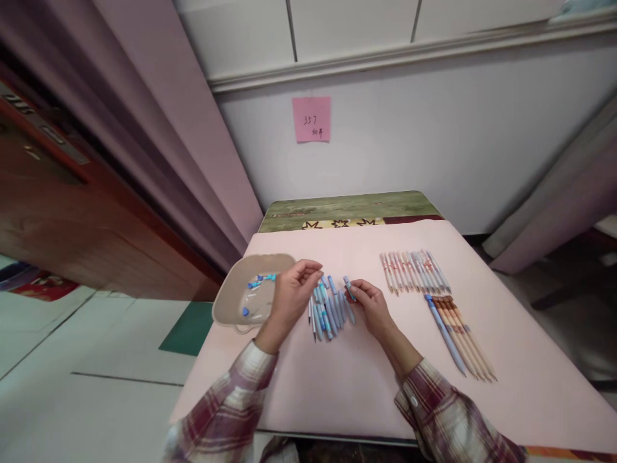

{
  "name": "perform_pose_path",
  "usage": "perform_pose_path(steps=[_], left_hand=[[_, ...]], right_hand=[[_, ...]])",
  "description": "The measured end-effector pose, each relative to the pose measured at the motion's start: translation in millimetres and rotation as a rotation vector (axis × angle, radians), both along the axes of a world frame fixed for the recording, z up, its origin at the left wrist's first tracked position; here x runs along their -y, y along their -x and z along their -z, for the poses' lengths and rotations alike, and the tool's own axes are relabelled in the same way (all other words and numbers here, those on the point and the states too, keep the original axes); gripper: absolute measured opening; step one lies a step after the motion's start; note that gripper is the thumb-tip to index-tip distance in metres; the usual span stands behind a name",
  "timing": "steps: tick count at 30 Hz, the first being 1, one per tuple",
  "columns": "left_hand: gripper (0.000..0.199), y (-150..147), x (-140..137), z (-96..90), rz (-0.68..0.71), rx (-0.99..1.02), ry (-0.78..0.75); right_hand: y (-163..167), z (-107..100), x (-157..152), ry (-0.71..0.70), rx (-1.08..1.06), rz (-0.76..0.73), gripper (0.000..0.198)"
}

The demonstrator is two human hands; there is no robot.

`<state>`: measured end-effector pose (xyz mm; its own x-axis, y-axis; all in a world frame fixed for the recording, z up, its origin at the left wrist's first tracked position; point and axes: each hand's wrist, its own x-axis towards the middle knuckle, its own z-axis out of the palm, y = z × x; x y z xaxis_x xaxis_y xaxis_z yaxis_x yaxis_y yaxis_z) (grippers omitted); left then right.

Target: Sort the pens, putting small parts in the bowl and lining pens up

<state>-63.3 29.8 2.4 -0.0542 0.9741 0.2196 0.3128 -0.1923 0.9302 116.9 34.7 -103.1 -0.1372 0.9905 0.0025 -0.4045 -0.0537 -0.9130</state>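
My right hand [373,308] pinches a short, light blue pen part [349,287] between thumb and fingers, just right of a pile of pens. To the left, my left hand [292,289] is held with its fingers curled toward the thumb. Whether something small sits between those fingertips I cannot make out. Between the hands lie several blue and white pen parts [328,316], side by side on the pink tabletop [337,386]. A beige bin [226,299] stands left of my left hand, with small blue caps [245,312] and white pieces inside.
On the right side of the table lies a row of pale, patterned pens [414,270]. Below it is a group of brown-topped pens [465,334] with one blue pen [443,334] at its left. A pink note [311,119] is stuck on the wall behind.
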Motion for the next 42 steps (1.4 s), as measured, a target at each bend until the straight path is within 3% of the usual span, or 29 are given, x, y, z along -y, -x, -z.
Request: perform_pose_path(steps=[4, 9, 17, 33, 42], left_hand=[[0.018, -40, -9, 22.6, -0.046, 0.301, 0.157], [0.024, -48, -12, 31.7, -0.073, 0.443, 0.214], [0.024, -52, -12, 27.7, -0.082, 0.441, 0.182], [0.024, -60, -1, 15.7, -0.021, 0.252, 0.105], [0.03, -61, 10, 21.1, -0.059, 0.335, 0.065]], right_hand=[[-2, -7, 2, -0.03, -0.021, -0.045, 0.019], [-2, -17, 1, -0.06, -0.006, -0.095, 0.023], [-3, -18, -2, -0.034, -0.062, -0.078, 0.022], [-6, -18, 0, -0.029, -0.115, -0.076, 0.02], [-5, -20, 1, -0.029, -0.109, -0.085, 0.022]])
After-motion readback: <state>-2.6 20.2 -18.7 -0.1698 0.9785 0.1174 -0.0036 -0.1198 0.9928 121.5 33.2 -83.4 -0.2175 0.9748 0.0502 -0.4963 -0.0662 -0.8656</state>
